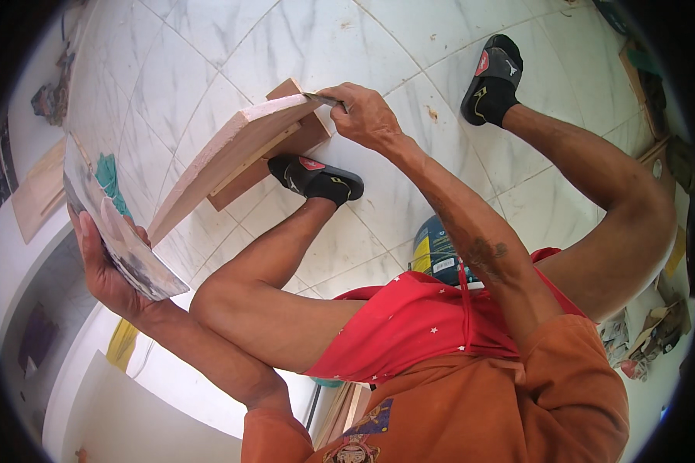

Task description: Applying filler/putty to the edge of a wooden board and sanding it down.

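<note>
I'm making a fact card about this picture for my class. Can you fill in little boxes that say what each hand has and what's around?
left hand: holds a flat smeared board from beneath
right hand: presses a thin metal blade to the end of the wooden panel
panel: tilted, propped on a foot in a black slipper
floor: white marble tiles
between the legs: blue tin

Pale, unfinished tan is being shown by the wooden board (239,150), with a whitish edge along its top. Beneath the board, white floor tiles (347,38) are being crossed by faint grey veining and thin grey joints. Just below the board, black sandals (316,177) with red and yellow marks are being worn. Further below, red shorts (417,324) dotted with small white stars are being seen, and an orange shirt (502,401). Left of the board, a grey-smeared flat tool (120,231) is being displayed.
</note>
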`<state>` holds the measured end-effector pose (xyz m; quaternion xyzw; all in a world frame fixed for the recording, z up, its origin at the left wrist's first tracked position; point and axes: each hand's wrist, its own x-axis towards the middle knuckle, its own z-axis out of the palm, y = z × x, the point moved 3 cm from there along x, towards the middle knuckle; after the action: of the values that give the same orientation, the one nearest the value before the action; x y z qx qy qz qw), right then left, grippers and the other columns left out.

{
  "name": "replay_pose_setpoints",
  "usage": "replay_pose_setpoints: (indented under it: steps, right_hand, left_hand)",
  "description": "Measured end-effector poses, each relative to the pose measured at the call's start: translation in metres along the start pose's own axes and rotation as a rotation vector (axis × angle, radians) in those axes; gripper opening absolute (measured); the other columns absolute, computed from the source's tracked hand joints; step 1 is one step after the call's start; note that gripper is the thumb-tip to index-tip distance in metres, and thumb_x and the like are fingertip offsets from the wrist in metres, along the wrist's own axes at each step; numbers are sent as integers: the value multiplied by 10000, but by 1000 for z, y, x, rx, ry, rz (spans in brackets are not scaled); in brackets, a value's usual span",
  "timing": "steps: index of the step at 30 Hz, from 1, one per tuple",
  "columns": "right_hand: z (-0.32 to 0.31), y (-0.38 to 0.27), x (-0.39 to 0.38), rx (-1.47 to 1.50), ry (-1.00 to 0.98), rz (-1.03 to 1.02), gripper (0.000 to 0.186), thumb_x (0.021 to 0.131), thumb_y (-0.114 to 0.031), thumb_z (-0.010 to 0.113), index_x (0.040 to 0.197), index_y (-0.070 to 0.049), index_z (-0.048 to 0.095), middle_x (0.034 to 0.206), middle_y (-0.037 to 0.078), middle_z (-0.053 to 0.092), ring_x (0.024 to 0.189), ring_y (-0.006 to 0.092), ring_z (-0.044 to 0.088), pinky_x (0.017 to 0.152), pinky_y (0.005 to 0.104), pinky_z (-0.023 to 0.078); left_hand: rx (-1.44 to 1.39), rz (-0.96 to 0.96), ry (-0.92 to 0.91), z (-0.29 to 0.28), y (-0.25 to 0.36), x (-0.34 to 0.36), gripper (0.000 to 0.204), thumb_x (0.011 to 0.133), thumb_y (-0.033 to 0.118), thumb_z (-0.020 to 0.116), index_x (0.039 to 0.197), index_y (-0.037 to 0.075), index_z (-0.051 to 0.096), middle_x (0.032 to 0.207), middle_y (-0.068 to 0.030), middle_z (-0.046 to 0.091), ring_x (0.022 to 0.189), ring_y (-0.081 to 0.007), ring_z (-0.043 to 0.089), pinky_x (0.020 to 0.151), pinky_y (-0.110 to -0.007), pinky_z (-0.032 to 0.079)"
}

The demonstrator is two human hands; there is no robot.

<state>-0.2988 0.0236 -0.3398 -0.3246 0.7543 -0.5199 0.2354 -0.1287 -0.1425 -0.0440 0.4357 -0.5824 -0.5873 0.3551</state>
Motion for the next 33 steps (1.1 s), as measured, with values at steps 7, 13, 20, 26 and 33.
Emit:
replay_pose_setpoints:
  steps: [7,13,20,26,33]
  right_hand:
    - [-10,-14,-10,60,-73,-102,352,816,-52,555,1122,-113,720,1057,122,700,966,300,656,844,389,540]
    - [-16,-10,-12,153,19,-167,392,801,5,569,1146,-121,706,1080,107,698,1008,280,646,859,382,547]
    - [-6,-13,-17,98,48,-259,375,801,13,566,1131,-102,703,1086,106,696,1038,289,640,874,377,547]
    - [-8,21,-10,81,98,-161,356,824,21,544,1118,-98,705,1054,114,701,1012,291,650,876,389,541]
    - [5,32,6,55,-35,-124,385,861,49,548,1176,-120,692,1127,99,702,1039,273,661,909,369,544]
  left_hand:
    - [10,17,39,7,6,-5,276,1031,159,528,1209,-51,516,969,-172,632,514,-95,345,451,-257,271]
    - [-20,17,-29,3,6,-1,279,1029,162,532,1216,-44,519,958,-166,627,518,-96,350,456,-256,271]
    - [-47,-25,29,6,5,-4,271,1026,166,540,1198,-43,526,964,-161,629,519,-93,343,456,-260,268]
    - [-12,-10,10,2,8,-6,274,1033,177,530,1165,-63,527,967,-163,630,506,-95,330,432,-258,250]
    - [60,25,66,1,9,-3,266,1040,182,517,1105,-76,515,870,-130,577,499,-97,333,424,-261,263]
